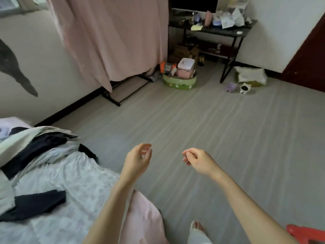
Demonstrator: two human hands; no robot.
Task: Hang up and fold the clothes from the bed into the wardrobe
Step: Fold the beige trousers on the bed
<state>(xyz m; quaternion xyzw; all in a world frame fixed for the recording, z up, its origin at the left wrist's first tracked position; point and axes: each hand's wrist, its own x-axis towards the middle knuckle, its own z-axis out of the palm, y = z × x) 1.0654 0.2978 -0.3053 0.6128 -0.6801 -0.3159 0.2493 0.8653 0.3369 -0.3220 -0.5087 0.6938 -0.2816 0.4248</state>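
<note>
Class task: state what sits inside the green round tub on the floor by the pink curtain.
The green tub holds a pink lidded box and some upright orange and dark items, too blurred to name. Its bottom is covered.

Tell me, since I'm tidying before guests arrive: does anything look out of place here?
Yes: clothes lie in a rumpled heap on the bed, a dark garment lies apart from it, and the desk is cluttered.
</note>
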